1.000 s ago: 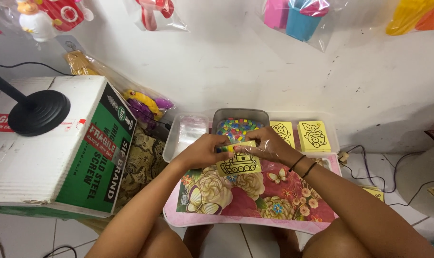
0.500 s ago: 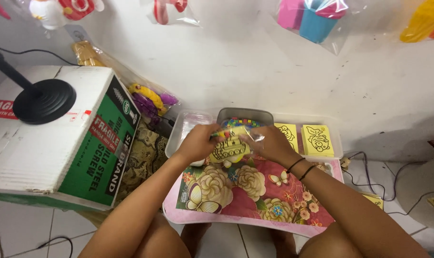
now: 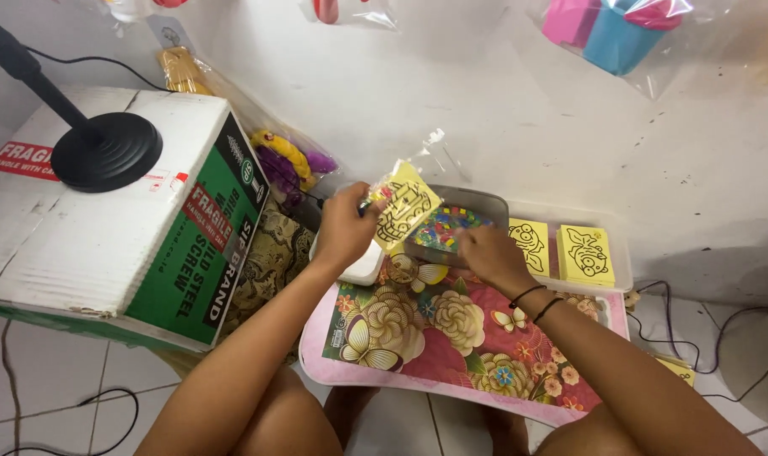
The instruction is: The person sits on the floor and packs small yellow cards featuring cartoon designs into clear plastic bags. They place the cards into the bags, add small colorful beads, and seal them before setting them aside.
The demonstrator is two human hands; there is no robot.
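My left hand (image 3: 343,226) holds up a small clear plastic bag with a yellow picture card (image 3: 403,207) inside, tilted above the tray's left end. My right hand (image 3: 488,253) rests lower, at the edge of a grey container of small multicoloured pieces (image 3: 448,226), fingers curled; whether it holds anything is hidden. Both hands are over a pink floral lap table (image 3: 452,338). Two more yellow picture cards (image 3: 585,254) lie in a clear tray (image 3: 622,253) to the right.
A white and green cardboard box (image 3: 147,219) stands at the left with a black round stand base (image 3: 105,152) on top. Bagged toys (image 3: 287,160) lean on the white wall behind. Cables (image 3: 705,338) run across the tiled floor at right.
My left hand has lifted the bagged yellow card up and to the left, off the container. My right hand has let go of it and stayed by the container.
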